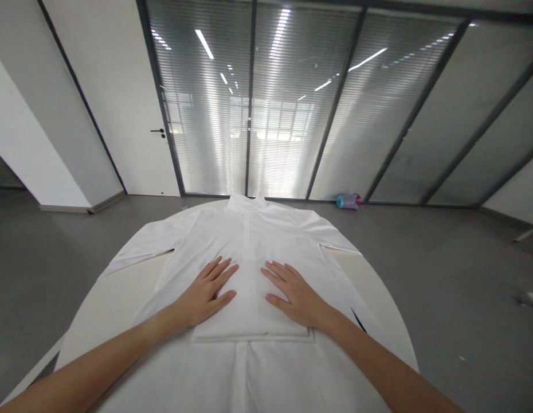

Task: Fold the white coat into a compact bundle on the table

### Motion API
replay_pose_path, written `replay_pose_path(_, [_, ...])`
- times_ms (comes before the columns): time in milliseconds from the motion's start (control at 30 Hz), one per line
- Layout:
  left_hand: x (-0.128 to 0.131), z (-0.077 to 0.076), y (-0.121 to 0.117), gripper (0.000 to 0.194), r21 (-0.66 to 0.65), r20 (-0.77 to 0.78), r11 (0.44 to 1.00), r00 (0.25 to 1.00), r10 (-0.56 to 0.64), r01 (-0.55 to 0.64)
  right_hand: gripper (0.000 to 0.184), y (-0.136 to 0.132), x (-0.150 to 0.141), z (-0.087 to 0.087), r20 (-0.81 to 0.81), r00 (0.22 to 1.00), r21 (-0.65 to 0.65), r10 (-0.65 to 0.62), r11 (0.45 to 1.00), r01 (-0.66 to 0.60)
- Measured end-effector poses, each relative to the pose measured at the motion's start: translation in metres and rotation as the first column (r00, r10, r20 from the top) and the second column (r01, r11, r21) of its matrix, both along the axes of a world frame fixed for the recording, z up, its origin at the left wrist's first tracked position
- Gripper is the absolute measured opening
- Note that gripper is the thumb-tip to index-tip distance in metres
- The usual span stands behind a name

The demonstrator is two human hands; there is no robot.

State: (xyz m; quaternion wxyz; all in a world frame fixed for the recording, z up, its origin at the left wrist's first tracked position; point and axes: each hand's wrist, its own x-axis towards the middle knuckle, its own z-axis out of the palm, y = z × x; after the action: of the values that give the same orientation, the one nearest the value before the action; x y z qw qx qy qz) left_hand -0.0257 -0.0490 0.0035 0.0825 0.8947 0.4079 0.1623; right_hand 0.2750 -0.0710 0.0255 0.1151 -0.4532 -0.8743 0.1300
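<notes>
A long white garment [215,373] with a collar, a front button strip and sleeves lies spread out, its collar at the far side. On its middle rests a folded white cloth [251,321] with a straight near edge; whether it is a separate piece I cannot tell. My left hand [208,292] presses flat on the left part of this fold, fingers spread. Opposite it, my right hand [294,292] lies flat with fingers apart, a gap of cloth between the two. Neither hand grips anything. Both sleeves reach outward over the table's sides.
The garment covers much of a round cream table [124,298]. Beyond stands a glass partition [283,115] with blinds, beside a white door [120,115]. A blue and red object [348,201] lies on the grey floor [442,275] by the partition.
</notes>
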Motion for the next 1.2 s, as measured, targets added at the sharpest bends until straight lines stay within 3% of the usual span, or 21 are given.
replay_pose_path(467, [0.003, -0.002, 0.005, 0.059, -0.060, 0.048, 0.998, 0.998, 0.032, -0.029, 0.069, 0.009, 0.001, -0.013, 0.018, 1.000, -0.012, 0.003, 1.000, -0.003])
replay_pose_path(967, [-0.025, -0.012, 0.038, 0.056, -0.017, 0.112, 0.999, 0.992, 0.053, -0.051, 0.068, 0.042, -0.027, -0.014, -0.043, 0.999, -0.010, 0.004, 1.000, -0.005])
replay_pose_path(1033, [-0.027, -0.014, 0.037, 0.056, -0.009, 0.130, 0.998, 0.990, 0.057, -0.057, 0.067, 0.046, -0.024, -0.014, -0.089, 0.995, -0.002, -0.037, 0.999, 0.037])
replay_pose_path(1200, [-0.031, -0.016, 0.035, 0.054, -0.007, 0.220, 0.995, 0.970, 0.100, -0.101, 0.058, 0.059, -0.013, -0.015, -0.101, 0.952, 0.011, -0.290, 0.956, 0.293])
